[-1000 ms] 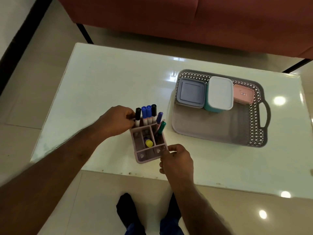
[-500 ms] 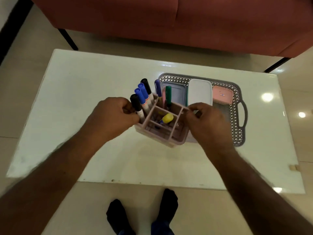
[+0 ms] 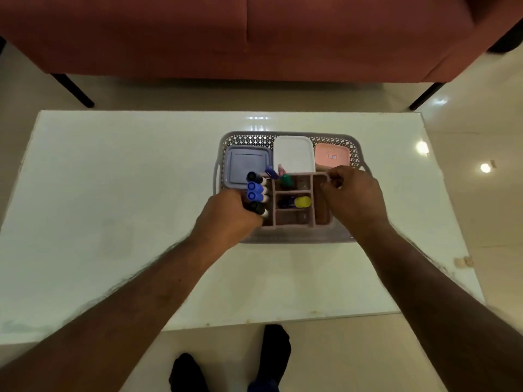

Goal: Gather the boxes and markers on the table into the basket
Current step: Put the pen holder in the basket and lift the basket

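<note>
A grey lattice basket [image 3: 252, 139] sits on the white table [image 3: 113, 193]. Along its far side lie a blue-lidded box [image 3: 240, 162], a white-lidded box [image 3: 294, 152] and a pink box [image 3: 331, 155]. A pink divided marker holder [image 3: 293, 217] is in the basket's near half, gripped on its left side by my left hand [image 3: 226, 216] and on its right rim by my right hand [image 3: 353, 199]. Blue and black capped markers [image 3: 254, 190] stand in its left compartment; a green marker [image 3: 287, 179] and a yellow cap [image 3: 302, 202] show in the middle cells.
A red sofa [image 3: 254, 38] on black legs stands beyond the table's far edge. Bright ceiling-light reflections [image 3: 422, 147] show on the table's right side and on the floor. My feet [image 3: 186, 372] are under the near edge.
Both hands carried the marker holder from the table's near left up and across into the basket's near half. My right hand shifted from the front corner to the right rim.
</note>
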Available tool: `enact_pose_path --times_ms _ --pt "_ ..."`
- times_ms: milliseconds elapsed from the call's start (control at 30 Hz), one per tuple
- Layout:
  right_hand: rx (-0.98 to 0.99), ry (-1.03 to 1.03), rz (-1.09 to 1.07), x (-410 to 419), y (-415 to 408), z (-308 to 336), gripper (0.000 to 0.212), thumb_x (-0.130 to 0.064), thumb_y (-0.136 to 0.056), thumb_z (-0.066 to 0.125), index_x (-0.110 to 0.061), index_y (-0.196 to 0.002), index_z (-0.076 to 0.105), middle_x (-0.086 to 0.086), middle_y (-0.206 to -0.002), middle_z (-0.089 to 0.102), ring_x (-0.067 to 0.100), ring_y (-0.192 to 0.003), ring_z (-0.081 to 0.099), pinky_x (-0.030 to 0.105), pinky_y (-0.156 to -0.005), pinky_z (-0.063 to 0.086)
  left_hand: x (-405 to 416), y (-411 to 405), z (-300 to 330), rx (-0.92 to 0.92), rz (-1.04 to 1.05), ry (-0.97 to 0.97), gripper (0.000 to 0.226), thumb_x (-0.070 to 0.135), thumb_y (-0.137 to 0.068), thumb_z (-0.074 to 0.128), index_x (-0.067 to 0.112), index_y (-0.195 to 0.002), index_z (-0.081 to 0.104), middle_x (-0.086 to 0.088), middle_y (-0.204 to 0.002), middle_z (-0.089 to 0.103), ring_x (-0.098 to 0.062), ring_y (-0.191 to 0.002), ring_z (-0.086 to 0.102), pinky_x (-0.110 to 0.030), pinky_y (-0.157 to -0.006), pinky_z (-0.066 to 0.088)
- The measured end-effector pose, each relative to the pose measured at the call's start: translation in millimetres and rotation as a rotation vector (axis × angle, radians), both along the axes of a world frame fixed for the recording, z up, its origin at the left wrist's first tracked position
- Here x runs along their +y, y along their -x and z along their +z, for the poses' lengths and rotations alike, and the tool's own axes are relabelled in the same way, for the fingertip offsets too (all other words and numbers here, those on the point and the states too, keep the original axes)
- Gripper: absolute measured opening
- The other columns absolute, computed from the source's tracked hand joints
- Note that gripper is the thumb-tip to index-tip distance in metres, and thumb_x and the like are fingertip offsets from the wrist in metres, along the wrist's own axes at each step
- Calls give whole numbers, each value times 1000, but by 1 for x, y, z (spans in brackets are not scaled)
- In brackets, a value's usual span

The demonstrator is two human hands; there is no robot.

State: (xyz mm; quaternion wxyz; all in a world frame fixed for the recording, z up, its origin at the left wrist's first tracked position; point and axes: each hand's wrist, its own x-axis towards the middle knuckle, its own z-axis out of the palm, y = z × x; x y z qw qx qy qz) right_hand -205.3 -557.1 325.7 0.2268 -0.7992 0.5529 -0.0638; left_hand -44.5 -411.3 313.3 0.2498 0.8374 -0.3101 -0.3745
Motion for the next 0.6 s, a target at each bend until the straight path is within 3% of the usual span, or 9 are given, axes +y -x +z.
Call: enact_pose_path --times_ms 133,267,400,500,600 --pt "-42 19 -7 2 7 -2 20 -30 -89 58 -21 -94 74 1 -85 73 22 -77 64 29 -66 48 7 0 -5 79 37 4 16 33 -63 67 28 -78 69 4 -63 72 -19 -66 72 -43 -70 61" --pt "16 -63 12 5 13 -21 20 -33 -90 58 -21 -95 73 0 -86 71 22 -80 64 29 -66 45 7 4 -11 29 -2 -56 4 23 -74 68 24 -78 67 0 -62 71 -19 -60 71 -42 -69 61" --pt "15 -129 7 0 13 -39 19 -28 -92 56 -19 -92 73 1 -83 70 20 -73 58 25 -59 35 -3 8 -20 -49 -38 -78 4 19 -79 67 21 -80 65 2 -65 65 -21 -65 65 -35 -66 57" --pt "7 -138 -14 -5 13 -48 19 -26 -93 56 -19 -97 74 4 -88 71 22 -76 59 25 -63 34 -12 11 -26 -68 -48 -54 9 24 -79 69 23 -88 68 6 -75 66 -18 -74 62 -29 -67 51" --pt "-13 -163 -22 -10 16 -51 22 -30 -94 57 -20 -106 73 3 -96 72 18 -78 56 25 -67 36 -15 9 -31 -75 -55 -33 16 28 -80 69 26 -96 70 5 -82 69 -16 -78 63 -33 -73 54"
